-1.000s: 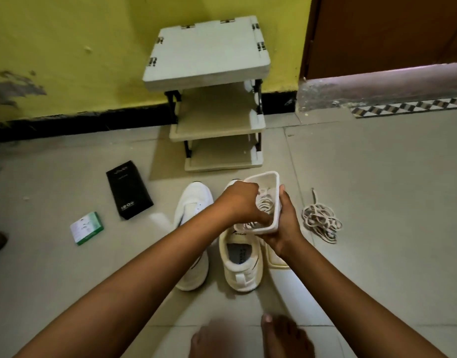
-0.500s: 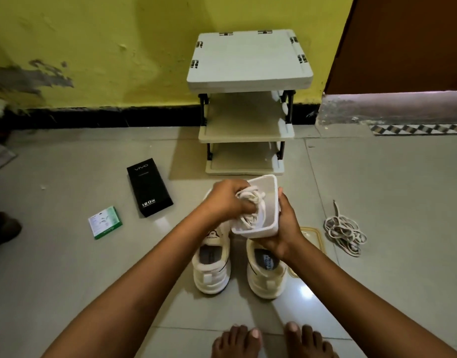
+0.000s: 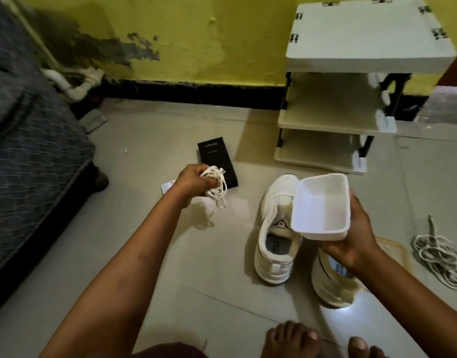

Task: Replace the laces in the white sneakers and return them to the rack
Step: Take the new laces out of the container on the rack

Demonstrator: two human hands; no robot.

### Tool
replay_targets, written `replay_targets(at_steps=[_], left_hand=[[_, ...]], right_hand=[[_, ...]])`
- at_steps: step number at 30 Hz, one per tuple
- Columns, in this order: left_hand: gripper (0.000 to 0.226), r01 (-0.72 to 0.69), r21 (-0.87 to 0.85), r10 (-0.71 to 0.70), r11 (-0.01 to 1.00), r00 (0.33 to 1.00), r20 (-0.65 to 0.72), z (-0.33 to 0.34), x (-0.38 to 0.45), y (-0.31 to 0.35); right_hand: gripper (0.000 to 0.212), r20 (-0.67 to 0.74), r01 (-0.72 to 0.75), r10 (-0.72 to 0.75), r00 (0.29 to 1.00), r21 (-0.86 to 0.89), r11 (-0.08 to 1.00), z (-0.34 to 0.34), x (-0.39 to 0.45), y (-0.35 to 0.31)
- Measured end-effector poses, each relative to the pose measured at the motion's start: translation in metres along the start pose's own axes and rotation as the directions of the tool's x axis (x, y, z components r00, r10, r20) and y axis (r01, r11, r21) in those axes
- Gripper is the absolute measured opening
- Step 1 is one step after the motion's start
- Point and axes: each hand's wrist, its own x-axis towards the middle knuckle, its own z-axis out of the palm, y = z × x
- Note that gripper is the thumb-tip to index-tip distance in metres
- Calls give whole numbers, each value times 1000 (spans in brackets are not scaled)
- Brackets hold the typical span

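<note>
Two white sneakers stand side by side on the tiled floor, heels toward me: the left sneaker (image 3: 275, 236) in full view, the right sneaker (image 3: 333, 282) partly hidden by my right forearm. My left hand (image 3: 193, 183) grips a bundle of white laces (image 3: 217, 186) in the air, off to the left of the shoes. My right hand (image 3: 356, 241) holds a white plastic container (image 3: 321, 206) tilted above the sneakers, with nothing inside it. The white three-shelf rack (image 3: 351, 104) stands against the yellow wall behind the shoes, its shelves bare.
A tangle of old laces (image 3: 439, 257) lies on the floor at right. A translucent lid (image 3: 394, 250) lies under my right wrist. A black phone box (image 3: 218, 161) and a small card (image 3: 168, 187) lie behind my left hand. A dark bed fills the left side. My bare feet show at the bottom.
My left hand has pulled the lace bundle out of the container and carried it leftward. The container is now without contents. The camera view has swung to the left.
</note>
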Motion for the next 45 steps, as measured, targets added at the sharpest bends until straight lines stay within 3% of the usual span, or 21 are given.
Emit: replay_targets(at_steps=[7, 12, 16, 21, 27, 32, 34, 38, 42, 45], left_hand=[[14, 14, 426, 15, 905, 998, -66, 27, 20, -72], [53, -22, 562, -72, 827, 987, 145, 33, 26, -79], [47, -118, 698, -26, 706, 981, 192, 28, 26, -43], [34, -383, 680, 157, 625, 915, 372, 68, 7, 36], [25, -708, 549, 230, 445, 682, 694, 157, -29, 127], [28, -825, 435, 178, 360, 519, 836, 246, -48, 163], [32, -835, 428, 173, 347, 505, 845, 284, -50, 164], [60, -813, 454, 178, 365, 540, 823, 360, -47, 146], [83, -824, 482, 169, 297, 542, 823, 411, -36, 126], [88, -823, 526, 116, 217, 556, 823, 439, -35, 116]], right_hand=[[40, -8, 12, -12, 1000, -5, 1000, -7, -3, -3], [50, 31, 12, -13, 999, 60, 998, -13, -5, -3], [62, 85, 25, -33, 996, 95, 995, -8, -12, -10], [50, -24, 58, -55, 998, 141, 988, -17, -29, -25], [52, -119, 180, -158, 980, 218, 959, -59, -65, -62], [54, -253, 319, -258, 932, 241, 917, -127, -101, -88], [61, -284, 346, -271, 920, 261, 901, -147, -111, -91], [51, -344, 411, -304, 888, 299, 861, -183, -122, -96], [52, -404, 428, -296, 866, 291, 856, -208, -119, -95], [50, -418, 441, -300, 857, 295, 848, -221, -117, -95]])
